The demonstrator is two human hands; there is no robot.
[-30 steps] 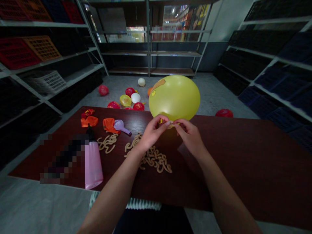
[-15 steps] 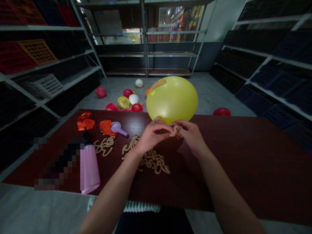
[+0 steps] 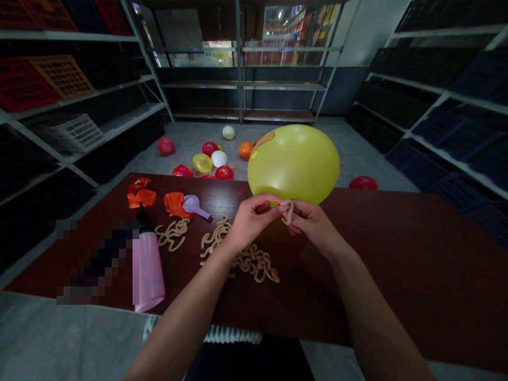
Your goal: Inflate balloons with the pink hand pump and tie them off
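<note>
Tan band [image 3: 290, 213] pinched by left hand [image 3: 254, 218] and right hand [image 3: 315, 223], grip closed; yellow balloon [image 3: 293, 164] seen just beyond, above desk [image 3: 405, 254]. Loose bands [image 3: 249, 262] partly hidden by left forearm [image 3: 198, 296].

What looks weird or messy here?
Balloons lie scattered on the floor beyond the table, which looks untidy. A blocky patch over the table's left side looks odd because it hides what's there. The big yellow balloon shows no visible damage.

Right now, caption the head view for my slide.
Left hand and right hand meet at a tan, stringlike loop near a round, inflated yellow balloon.
</note>
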